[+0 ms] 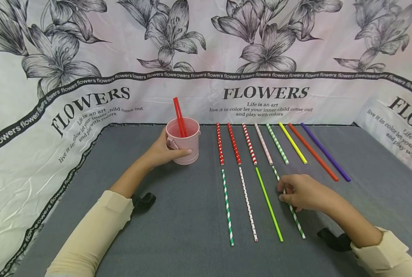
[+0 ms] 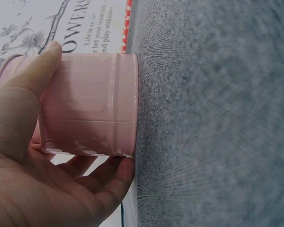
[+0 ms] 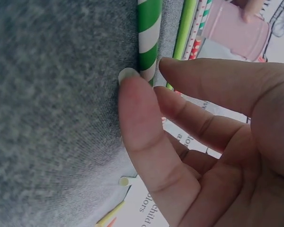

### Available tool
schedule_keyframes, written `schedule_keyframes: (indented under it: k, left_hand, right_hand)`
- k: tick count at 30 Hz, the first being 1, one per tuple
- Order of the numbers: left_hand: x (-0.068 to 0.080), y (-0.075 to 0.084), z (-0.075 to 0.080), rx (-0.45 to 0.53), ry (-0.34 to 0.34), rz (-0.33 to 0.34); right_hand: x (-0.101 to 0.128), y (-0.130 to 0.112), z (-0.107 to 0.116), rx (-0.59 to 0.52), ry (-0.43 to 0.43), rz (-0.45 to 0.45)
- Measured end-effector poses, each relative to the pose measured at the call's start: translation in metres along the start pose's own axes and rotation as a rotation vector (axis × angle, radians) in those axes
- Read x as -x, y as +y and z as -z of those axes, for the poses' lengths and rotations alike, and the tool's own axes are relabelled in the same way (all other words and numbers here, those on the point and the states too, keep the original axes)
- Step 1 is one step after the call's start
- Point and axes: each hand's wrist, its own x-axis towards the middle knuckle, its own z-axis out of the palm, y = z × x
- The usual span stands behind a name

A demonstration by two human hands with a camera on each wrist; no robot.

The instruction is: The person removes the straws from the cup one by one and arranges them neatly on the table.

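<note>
A pale pink bucket (image 1: pixel 183 148) stands on the dark grey tabletop, tilted slightly, with two red straws (image 1: pixel 180 117) poking out of it. My left hand (image 1: pixel 164 152) grips its left side, and in the left wrist view the thumb (image 2: pixel 47 64) lies along the wall while other fingers curl underneath. Over a green-and-white striped straw (image 1: pixel 297 223) in the near row, my right hand (image 1: pixel 304 192) is bent with its fingers curled about the straw's middle. The right wrist view shows the fingertips on either side of this straw (image 3: pixel 149 38), whose far part is hidden behind a finger.
Left of that straw lie a lime green straw (image 1: pixel 269 204), a white spotted one (image 1: pixel 248 204) and another green-striped one (image 1: pixel 227 207). Behind them runs a row of several straws, from red dotted (image 1: pixel 220 144) to purple (image 1: pixel 325 152). A flower-printed cloth (image 1: pixel 268 84) hangs behind the table.
</note>
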Motion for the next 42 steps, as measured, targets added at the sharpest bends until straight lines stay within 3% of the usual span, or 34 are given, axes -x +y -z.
schedule_keyframes:
  k: [6, 13, 22, 31, 35, 42]
  left_hand:
    - [-0.001, 0.002, 0.000, 0.004, -0.002, 0.005]
    - [0.000, 0.001, 0.000, 0.012, -0.005, 0.006]
    - [-0.001, -0.003, 0.002, -0.016, 0.006, 0.011]
    - [-0.002, -0.001, 0.001, -0.016, 0.003, 0.018]
    - [-0.001, -0.002, 0.001, -0.030, 0.006, 0.011]
    - [-0.002, -0.004, -0.001, -0.006, 0.003, -0.003]
  right_hand:
    - [-0.002, -0.003, 0.005, 0.038, 0.030, 0.011]
    - [-0.014, -0.014, 0.015, 0.098, 0.107, 0.105]
    - [-0.045, -0.052, 0.031, 0.128, 0.202, 0.232]
    - [-0.078, -0.100, 0.048, -0.058, 0.265, 0.254]
    - [-0.098, -0.118, 0.051, -0.149, 0.304, 0.263]
    - [-0.144, -0.148, 0.048, -0.213, 0.308, 0.258]
